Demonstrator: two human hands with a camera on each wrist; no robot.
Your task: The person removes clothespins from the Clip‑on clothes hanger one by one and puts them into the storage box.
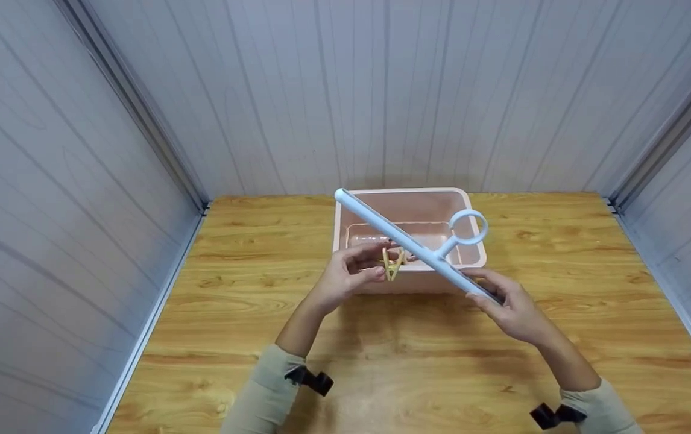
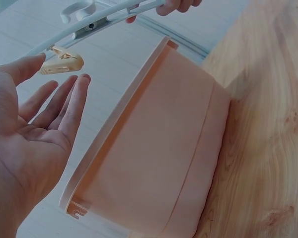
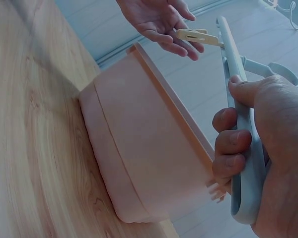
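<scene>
The right hand (image 1: pixel 511 307) is wrapped around one end of a long pale blue plastic hanger bar with a ring hook (image 1: pixel 409 244), holding it slanted above the pink plastic tub (image 1: pixel 469 256) on the wooden table (image 1: pixel 261 313). A small yellow plastic clothes peg (image 1: pixel 392 264) hangs clipped on the bar. The left hand (image 1: pixel 348 274) is loose with fingers straight, just beside the peg, holding nothing.

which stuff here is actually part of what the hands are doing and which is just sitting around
In use:
- white hanger bar, held by the right hand
- yellow clothespin hanging from the bar, left hand open beside it

Just sitting there:
- pink tub behind the hands
- wooden table
</scene>
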